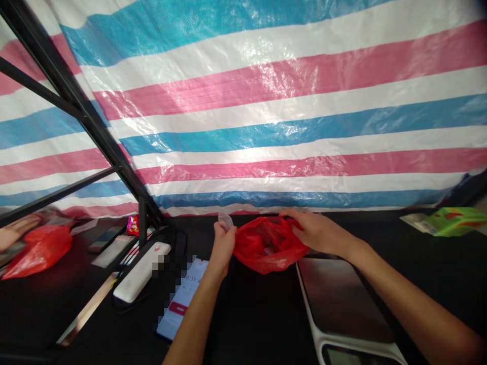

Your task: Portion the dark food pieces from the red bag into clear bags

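A red plastic bag is spread open between my two hands, just above the black table. My left hand is closed on the bag's left edge. A bit of clear plastic sticks up at its fingertips; how it is held I cannot tell. On the opposite side, my right hand grips the bag's right rim, its fingers partly over the mouth. Something small lies among the red folds inside, too unclear to name. A kitchen scale with a dark top and white edges stands below my right hand.
A phone with a lit timer lies by my left forearm, near a white power strip. Black metal bars slant up at left. Beyond them another person's hand touches a red bag. A green packet lies far right.
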Demonstrator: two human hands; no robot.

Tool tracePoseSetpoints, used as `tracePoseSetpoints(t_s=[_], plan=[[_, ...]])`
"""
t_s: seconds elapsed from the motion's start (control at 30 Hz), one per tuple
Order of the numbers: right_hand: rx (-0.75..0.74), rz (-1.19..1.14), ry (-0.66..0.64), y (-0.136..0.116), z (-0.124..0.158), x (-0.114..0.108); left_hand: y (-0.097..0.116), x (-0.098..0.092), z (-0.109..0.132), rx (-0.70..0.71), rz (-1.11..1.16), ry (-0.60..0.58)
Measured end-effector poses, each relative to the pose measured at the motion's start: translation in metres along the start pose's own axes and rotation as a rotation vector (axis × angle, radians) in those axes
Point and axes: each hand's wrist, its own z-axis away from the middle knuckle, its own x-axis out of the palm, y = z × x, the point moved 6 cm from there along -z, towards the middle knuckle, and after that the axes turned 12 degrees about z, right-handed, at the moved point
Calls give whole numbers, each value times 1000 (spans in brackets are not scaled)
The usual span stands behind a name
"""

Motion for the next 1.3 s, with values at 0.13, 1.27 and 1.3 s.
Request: tracePoseSetpoints(t_s=[0.13,1.27,1.3], plan=[[-90,68,64,-25,1,-12,12,-5,12,24,-195,34],[-303,181,-180,-78,1,45,4,27,24,279,-247,-347],[-265,224,-185,-72,-1,44,3,26,23,273,-272,-340]])
